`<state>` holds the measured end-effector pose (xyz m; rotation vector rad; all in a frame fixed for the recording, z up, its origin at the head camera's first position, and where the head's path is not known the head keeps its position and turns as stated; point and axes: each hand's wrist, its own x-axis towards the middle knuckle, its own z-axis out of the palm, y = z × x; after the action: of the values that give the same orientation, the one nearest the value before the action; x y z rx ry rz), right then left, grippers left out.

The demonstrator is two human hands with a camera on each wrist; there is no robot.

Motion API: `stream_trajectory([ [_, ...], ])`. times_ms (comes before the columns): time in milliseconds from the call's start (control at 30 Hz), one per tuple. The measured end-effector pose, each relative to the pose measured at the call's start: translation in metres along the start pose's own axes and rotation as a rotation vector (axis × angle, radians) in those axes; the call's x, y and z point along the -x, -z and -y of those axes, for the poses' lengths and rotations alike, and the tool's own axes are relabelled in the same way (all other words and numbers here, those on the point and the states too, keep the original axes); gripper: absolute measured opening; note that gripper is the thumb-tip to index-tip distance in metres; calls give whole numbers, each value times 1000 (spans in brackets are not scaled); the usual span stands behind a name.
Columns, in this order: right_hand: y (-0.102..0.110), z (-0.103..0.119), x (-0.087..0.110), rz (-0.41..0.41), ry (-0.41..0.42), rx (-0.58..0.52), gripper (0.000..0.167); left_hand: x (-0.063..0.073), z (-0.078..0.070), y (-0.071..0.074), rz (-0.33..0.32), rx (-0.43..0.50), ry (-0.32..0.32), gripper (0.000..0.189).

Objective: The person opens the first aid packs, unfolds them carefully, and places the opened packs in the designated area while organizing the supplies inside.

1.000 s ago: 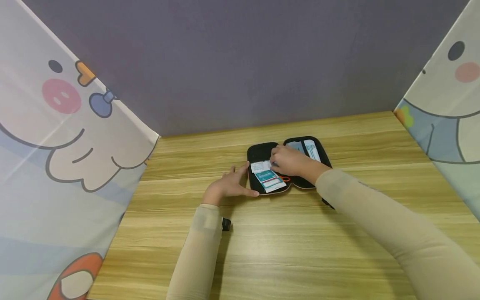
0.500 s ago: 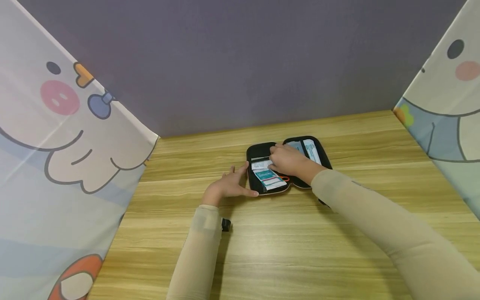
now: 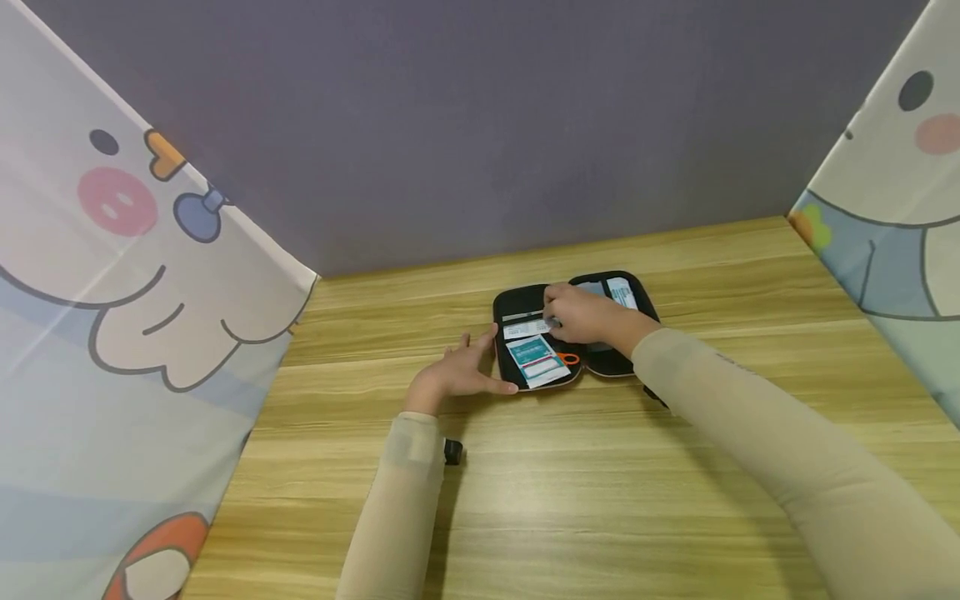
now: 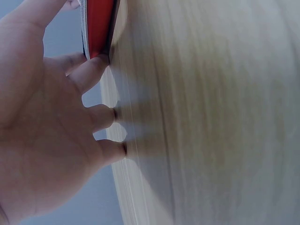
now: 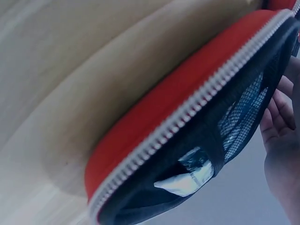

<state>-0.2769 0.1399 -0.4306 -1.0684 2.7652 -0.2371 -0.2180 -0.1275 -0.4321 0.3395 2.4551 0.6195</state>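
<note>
A zippered case (image 3: 517,298) lies spread on the table, black inside and red outside. My left hand (image 3: 459,372) rests at its left edge, fingers spread; in the left wrist view, fingertips touch the red shell (image 4: 99,26). My right hand (image 3: 587,317) reaches over the middle of the case and pinches the right end of a narrow white packet (image 3: 525,330) with curled fingers. Below that packet lies a teal-and-white packet (image 3: 538,363), beside an orange loop (image 3: 570,358). The right wrist view shows the red case side (image 5: 154,112) and my right hand's fingers (image 5: 281,112) beyond it.
The case's right half holds another white-and-teal packet (image 3: 622,293); the right wrist view shows a mesh pocket (image 5: 241,117) there. Wood-grain table (image 3: 585,500) surrounds the case. A grey wall (image 3: 480,133) stands behind, with cartoon-printed cloths (image 3: 97,350) at the sides.
My right hand has shifted slightly right and up, showing more of the white packet and a pale strip above it. The teal packet has turned slightly. My left hand stays at the edge.
</note>
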Motion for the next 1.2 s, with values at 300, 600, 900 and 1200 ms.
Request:
stream_trajectory([
  [300, -6, 3, -4, -70, -23, 94, 26, 1, 0, 0, -3, -4, 5, 124],
  [600, -8, 8, -10, -100, -30, 198, 26, 1, 2, 0, -3, 4, 2, 123],
  [900, -11, 7, -19, -90, -99, 179, 29, 2, 1, 0, 2, 19, -2, 123],
  [1200, -6, 6, -14, -86, -135, -16, 22, 2, 1, -1, 1, 11, 11, 123],
])
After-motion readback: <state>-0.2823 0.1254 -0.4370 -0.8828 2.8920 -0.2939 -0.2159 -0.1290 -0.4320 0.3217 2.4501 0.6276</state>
